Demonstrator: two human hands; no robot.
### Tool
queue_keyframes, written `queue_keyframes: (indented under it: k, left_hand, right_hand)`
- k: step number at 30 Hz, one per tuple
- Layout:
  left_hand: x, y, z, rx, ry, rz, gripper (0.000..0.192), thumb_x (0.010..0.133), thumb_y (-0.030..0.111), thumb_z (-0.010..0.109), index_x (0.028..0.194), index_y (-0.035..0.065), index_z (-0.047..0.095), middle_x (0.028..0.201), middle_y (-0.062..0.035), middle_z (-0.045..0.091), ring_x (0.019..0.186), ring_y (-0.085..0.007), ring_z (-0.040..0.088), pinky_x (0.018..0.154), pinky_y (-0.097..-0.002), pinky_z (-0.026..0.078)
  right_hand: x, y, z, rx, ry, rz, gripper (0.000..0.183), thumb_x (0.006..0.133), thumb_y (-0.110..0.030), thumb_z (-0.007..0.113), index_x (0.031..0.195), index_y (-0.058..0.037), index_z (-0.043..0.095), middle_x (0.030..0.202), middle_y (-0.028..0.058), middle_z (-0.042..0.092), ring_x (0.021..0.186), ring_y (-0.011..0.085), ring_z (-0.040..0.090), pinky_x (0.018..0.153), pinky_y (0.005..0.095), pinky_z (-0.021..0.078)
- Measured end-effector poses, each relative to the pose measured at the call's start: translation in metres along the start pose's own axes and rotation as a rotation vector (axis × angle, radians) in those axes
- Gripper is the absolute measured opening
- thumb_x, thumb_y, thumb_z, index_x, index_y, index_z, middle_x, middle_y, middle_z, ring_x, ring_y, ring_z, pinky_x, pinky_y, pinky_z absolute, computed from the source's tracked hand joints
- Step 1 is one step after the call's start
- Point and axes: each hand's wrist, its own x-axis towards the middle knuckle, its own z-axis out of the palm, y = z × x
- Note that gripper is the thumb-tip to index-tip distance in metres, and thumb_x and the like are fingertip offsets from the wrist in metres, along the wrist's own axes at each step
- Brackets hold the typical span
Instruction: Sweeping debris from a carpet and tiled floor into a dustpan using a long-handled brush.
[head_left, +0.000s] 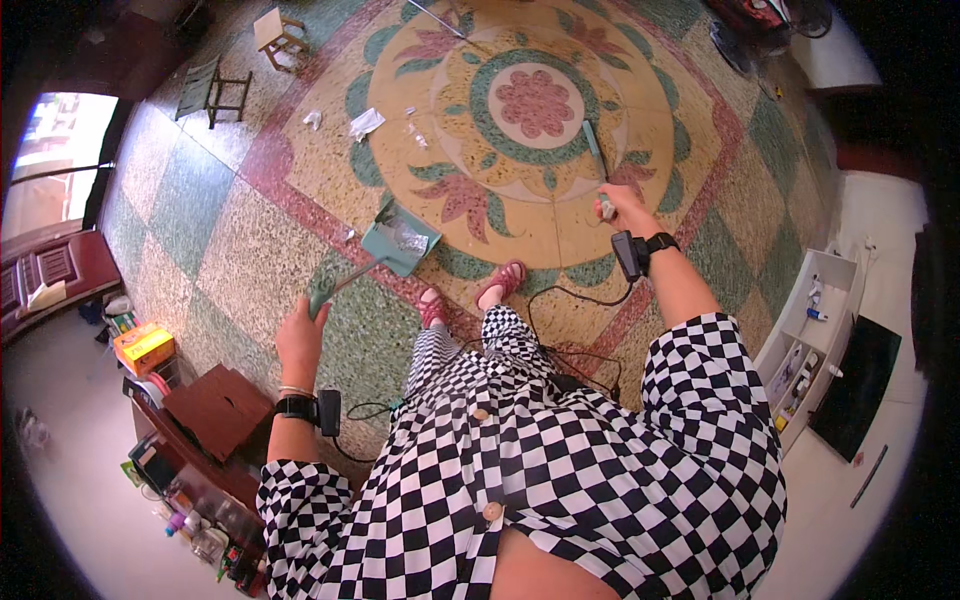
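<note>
My left hand (300, 337) is closed around the green handle of a long-handled dustpan (401, 259). The pan rests on the patterned floor ahead of my left foot, with crumpled silvery and pale litter inside. My right hand (619, 208) grips a tool with a green-grey handle, a dark shaft and a narrow teal head (589, 137); whether it is a broom or a squeegee I cannot tell. A crumpled white paper (367, 124) lies on the floor beyond the pan, with a white scrap (313, 119) to its left and small scraps (418, 136) to its right. Another small scrap (348, 234) lies just left of the pan.
A wooden stool (276, 34) and a green folding seat (214, 91) stand at the upper left. A cluttered reddish-brown cabinet (217, 409) is at my left, a white shelf unit (814, 330) at my right. A black cable (574, 294) hangs from my right wrist device near my legs.
</note>
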Motion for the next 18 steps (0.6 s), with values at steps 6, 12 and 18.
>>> queue_keyframes:
  k: [6, 12, 18]
  left_hand:
    - [0.001, 0.002, 0.000, 0.041, -0.044, -0.053, 0.040, 0.081, 0.047, 0.048, 0.093, 0.0088, 0.051, 0.069, -0.0179, 0.058, 0.066, -0.0373, 0.056, 0.054, -0.0456, 0.043]
    - [0.002, -0.004, 0.003, 0.033, -0.019, -0.051, 0.042, 0.080, 0.048, 0.047, 0.098, 0.0104, 0.051, 0.070, -0.0169, 0.059, 0.066, -0.0361, 0.057, 0.055, -0.0452, 0.044]
    - [-0.001, -0.001, 0.008, 0.050, -0.007, -0.055, 0.041, 0.080, 0.046, 0.049, 0.099, 0.0105, 0.051, 0.070, -0.0167, 0.059, 0.065, -0.0356, 0.057, 0.054, -0.0444, 0.044]
  right_hand:
    - [-0.027, 0.016, 0.060, -0.094, -0.088, 0.049, 0.017, 0.084, -0.014, 0.045, 0.094, -0.0035, 0.037, 0.067, 0.0071, 0.045, 0.048, 0.0152, 0.046, 0.040, 0.0284, 0.0418]
    - [-0.050, 0.030, 0.119, -0.180, -0.358, 0.063, 0.023, 0.082, -0.014, 0.047, 0.100, -0.0040, 0.037, 0.071, 0.0074, 0.045, 0.048, 0.0150, 0.046, 0.040, 0.0285, 0.0422]
    - [-0.060, 0.014, 0.141, 0.001, -0.503, 0.104, 0.017, 0.084, -0.011, 0.045, 0.097, -0.0015, 0.038, 0.068, 0.0087, 0.046, 0.051, 0.0151, 0.047, 0.039, 0.0255, 0.0410]
